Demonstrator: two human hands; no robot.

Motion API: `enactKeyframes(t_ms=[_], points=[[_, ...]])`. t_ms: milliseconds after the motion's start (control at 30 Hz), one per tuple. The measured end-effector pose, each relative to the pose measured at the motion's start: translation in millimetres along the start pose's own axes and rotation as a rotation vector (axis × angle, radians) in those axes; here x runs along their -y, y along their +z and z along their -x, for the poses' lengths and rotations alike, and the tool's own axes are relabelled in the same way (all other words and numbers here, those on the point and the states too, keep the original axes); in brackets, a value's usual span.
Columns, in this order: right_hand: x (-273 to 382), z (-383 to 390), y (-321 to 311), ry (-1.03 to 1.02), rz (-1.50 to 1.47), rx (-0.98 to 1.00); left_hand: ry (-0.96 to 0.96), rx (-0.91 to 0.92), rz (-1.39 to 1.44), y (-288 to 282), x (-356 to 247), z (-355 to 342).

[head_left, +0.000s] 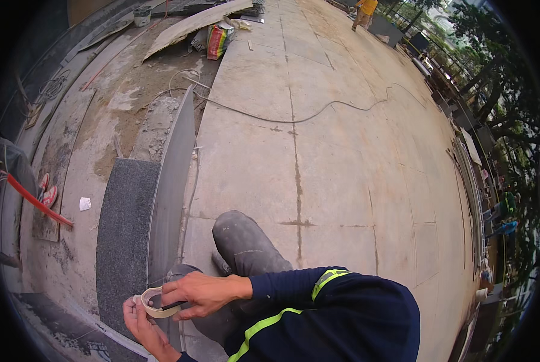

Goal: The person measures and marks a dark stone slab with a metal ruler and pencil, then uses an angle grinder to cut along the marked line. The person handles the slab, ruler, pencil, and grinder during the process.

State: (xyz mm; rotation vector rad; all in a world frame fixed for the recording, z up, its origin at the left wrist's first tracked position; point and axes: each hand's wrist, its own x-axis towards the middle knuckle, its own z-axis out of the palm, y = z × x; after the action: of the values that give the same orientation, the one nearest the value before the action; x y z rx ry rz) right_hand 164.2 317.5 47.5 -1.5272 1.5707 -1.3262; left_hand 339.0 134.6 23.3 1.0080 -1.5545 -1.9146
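Note:
A roll of pale cream tape [165, 312] is between my two hands at the bottom left. My left hand [143, 326] grips its left side with bent fingers. My right hand [200, 292] has its fingers curled at the roll's opening, around a small dark object [174, 304] that is too small to name. Just beyond the hands lies a dark speckled stone slab [124, 223], with a thin grey panel [176, 175] standing on edge along its right side. My bent knee [236, 238] is right of the panel.
Pale paving [330, 175] stretches ahead, crossed by a loose cable [318, 117]. At far left are a red hose [34, 199] and someone's sneakers [49, 196]. Boards [194, 27] and a striped sack [218, 39] lie at the back. A person in yellow [365, 12] is farther off.

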Motion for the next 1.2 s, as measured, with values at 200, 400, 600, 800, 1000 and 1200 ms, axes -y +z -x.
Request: enactKeyframes(t_ms=[200, 400, 600, 800, 1000, 1200], points=[[-8.4, -5.9, 24.2, 0.341, 0.088, 0.034, 0.145, -0.143, -0.299, -3.8, 0.6, -40.6], [19.2, -9.8, 7.4, 0.408, -0.485, 0.014, 0.136, -0.26, -0.484, -3.0, 8.6, -52.4], [-9.1, 7.9, 27.7, 0.75, -0.26, 0.104, 0.087, -0.484, -0.463, -50.7, 8.8, -64.0], [9.4, 26.2, 28.9, 0.592, -0.375, 0.08, 0.169, -0.536, -0.528, -68.9, -6.1, -101.0], [-30.0, -2.6, 42.4, 0.657, -0.125, -0.15, 0.16, -0.492, -0.765, -71.1, -21.1, -165.3], [-39.5, -2.4, 51.9, 0.684, -0.127, -0.162, 0.075, -0.478, -0.748, -70.8, -12.3, -177.7]])
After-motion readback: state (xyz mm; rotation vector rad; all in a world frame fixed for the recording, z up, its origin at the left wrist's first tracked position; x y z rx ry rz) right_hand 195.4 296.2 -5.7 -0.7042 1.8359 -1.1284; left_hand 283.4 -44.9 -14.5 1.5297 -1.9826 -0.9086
